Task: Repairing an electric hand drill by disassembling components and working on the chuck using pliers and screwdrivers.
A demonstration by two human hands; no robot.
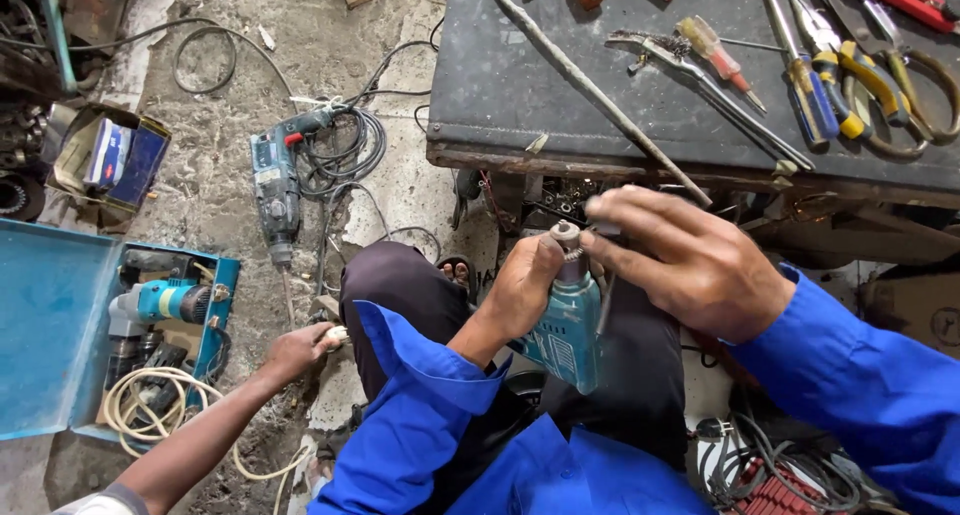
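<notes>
Teal electric drill (570,325) held upright over the person's lap, chuck end up, just below the front edge of the dark worktop (500,95). Body is glossy teal plastic, scuffed, with a paler label patch on the side facing down-left; it tapers upward to a dull grey metal chuck (566,237) with a ribbed collar. The lower part of the body is hidden behind the blue sleeve.

Left hand (522,283) wrapped closed around the drill's upper body, thumb side against the neck just under the chuck. Right hand (680,260) comes in from the right, fingers curled, fingertips (600,210) pinched at the chuck top; cannot tell what, if anything, sits between them. Both arms in bright blue sleeves; dark trousers beneath.

On the worktop, well apart from the drill: a long bent metal rod (590,85), a blue-and-yellow handled pliers (835,90), a screwdriver with a pale handle (715,55), a pair of large shears (905,65).

On the concrete floor (220,195) to the left: a second, larger grey-blue drill (275,190) lying flat beside a coil of black cable (345,150). Further left, an open blue tool case (60,325) holding another teal power tool (165,300) and a coiled cream cord (150,405).

Another person's hand (300,350) reaches in from lower left, closed on a small pale object near the case.
</notes>
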